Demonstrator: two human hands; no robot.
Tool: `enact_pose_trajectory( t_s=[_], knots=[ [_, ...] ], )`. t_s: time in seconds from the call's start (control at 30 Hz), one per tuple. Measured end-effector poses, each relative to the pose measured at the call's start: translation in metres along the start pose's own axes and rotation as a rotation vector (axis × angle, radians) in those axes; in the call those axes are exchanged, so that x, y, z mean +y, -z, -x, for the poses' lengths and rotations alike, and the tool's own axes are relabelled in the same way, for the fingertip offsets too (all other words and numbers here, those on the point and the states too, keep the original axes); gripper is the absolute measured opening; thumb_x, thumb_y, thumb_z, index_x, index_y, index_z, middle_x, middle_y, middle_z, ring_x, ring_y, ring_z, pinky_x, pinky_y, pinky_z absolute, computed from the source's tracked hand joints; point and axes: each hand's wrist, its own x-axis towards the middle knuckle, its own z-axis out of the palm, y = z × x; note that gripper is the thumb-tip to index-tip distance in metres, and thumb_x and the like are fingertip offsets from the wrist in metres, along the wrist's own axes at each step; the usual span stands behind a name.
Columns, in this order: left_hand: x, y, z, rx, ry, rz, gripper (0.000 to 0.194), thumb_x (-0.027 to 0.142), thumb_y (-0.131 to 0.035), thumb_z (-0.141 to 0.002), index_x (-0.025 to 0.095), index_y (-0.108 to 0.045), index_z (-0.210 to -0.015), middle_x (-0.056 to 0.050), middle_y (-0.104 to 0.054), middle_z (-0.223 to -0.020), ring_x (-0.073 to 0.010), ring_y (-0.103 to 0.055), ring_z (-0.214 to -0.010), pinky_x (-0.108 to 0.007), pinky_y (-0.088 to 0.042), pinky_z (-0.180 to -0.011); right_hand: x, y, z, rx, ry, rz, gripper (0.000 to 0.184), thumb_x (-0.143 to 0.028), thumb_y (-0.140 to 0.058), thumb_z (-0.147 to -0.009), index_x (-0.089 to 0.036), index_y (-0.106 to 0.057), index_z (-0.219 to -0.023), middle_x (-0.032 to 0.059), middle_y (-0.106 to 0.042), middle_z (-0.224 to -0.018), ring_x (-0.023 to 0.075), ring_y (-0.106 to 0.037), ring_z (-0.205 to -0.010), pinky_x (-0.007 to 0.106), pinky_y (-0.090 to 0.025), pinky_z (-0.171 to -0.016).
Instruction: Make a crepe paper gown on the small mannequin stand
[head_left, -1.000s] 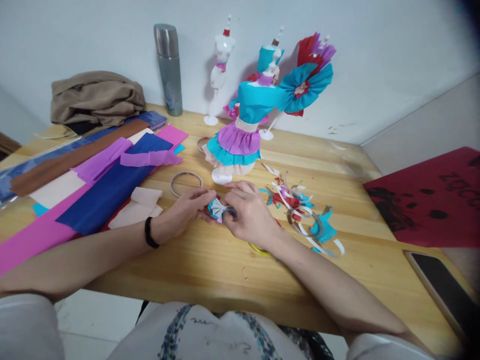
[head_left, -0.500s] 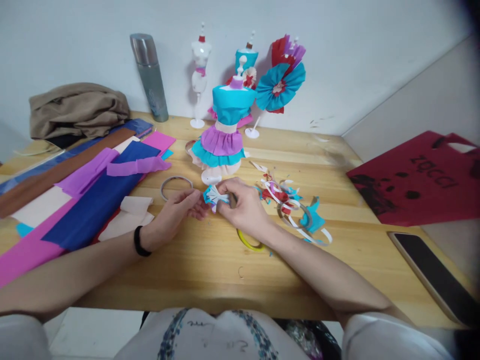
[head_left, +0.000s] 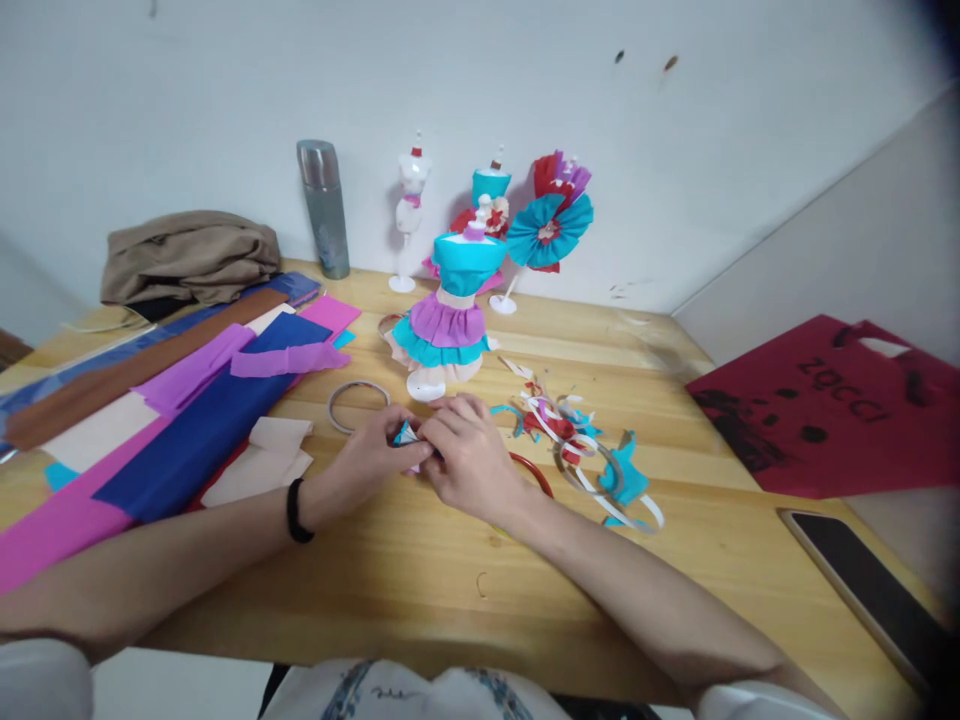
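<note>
My left hand (head_left: 367, 462) and my right hand (head_left: 465, 455) meet over the wooden table (head_left: 420, 560), fingers pinched together on a small folded piece of blue and white paper (head_left: 406, 435). Most of that paper is hidden by the fingers. Just beyond the hands stands a small mannequin (head_left: 448, 305) in a blue and purple paper dress. A tape ring (head_left: 356, 403) lies left of it. A red ring (head_left: 534, 472) shows by my right wrist.
Crepe paper sheets (head_left: 195, 400) in blue, pink, purple and brown cover the left. Paper scraps (head_left: 581, 445) lie right of the hands. At the back stand a steel flask (head_left: 324, 208), two more mannequins and a paper fan (head_left: 549, 218). A red bag (head_left: 825, 405) and phone (head_left: 874, 590) lie right.
Both hands have closed tighter on the folded paper, which now shows less. A red ring shows where a yellow one did. The view has tilted up and back.
</note>
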Motion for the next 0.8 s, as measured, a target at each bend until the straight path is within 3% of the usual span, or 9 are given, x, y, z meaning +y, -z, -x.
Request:
enact_pose_trajectory(
  t_s=[0.3, 0.5, 0.67, 0.8],
  knots=[
    [0.017, 0.004, -0.004, 0.038, -0.094, -0.022, 0.012, 0.017, -0.066, -0.062, 0.018, -0.055, -0.064, 0.006, -0.052, -0.057, -0.0107, -0.045, -0.058, -0.023, -0.034, -0.054, -0.005, 0.015, -0.005, 0.083, 0.063, 0.082, 0.019, -0.012, -0.056, -0.076, -0.018, -0.064, -0.092, 0.0101, -0.071, -0.091, 0.0301, -0.057, -0.112, 0.051, -0.036, -0.102],
    [0.048, 0.010, -0.014, -0.067, -0.126, 0.025, 0.010, 0.018, -0.067, -0.062, 0.016, -0.058, -0.067, 0.004, -0.058, -0.061, -0.0110, -0.051, -0.057, -0.023, -0.039, -0.057, -0.005, 0.038, -0.019, 0.184, 0.059, 0.072, 0.017, -0.009, -0.055, -0.078, -0.018, -0.061, -0.092, 0.0105, -0.072, -0.092, 0.0302, -0.059, -0.106, 0.051, -0.040, -0.097],
    [0.064, 0.012, -0.017, -0.186, -0.107, 0.265, 0.026, 0.028, -0.078, -0.066, 0.016, -0.056, -0.073, 0.002, -0.060, -0.067, -0.0107, -0.055, -0.059, -0.024, -0.043, -0.059, -0.003, 0.060, -0.027, 0.205, 0.098, -0.002, 0.019, -0.008, -0.054, -0.079, -0.019, -0.059, -0.093, 0.0096, -0.072, -0.094, 0.0292, -0.059, -0.106, 0.046, -0.045, -0.091],
    [0.080, 0.019, -0.015, -0.289, -0.035, 0.325, 0.035, 0.033, -0.085, -0.065, 0.015, -0.057, -0.077, 0.001, -0.062, -0.070, -0.0098, -0.057, -0.059, -0.022, -0.043, -0.057, -0.006, 0.075, -0.031, 0.250, 0.044, -0.105, 0.018, -0.009, -0.056, -0.079, -0.020, -0.059, -0.094, 0.0077, -0.070, -0.093, 0.0259, -0.061, -0.100, 0.041, -0.047, -0.085]
  ],
)
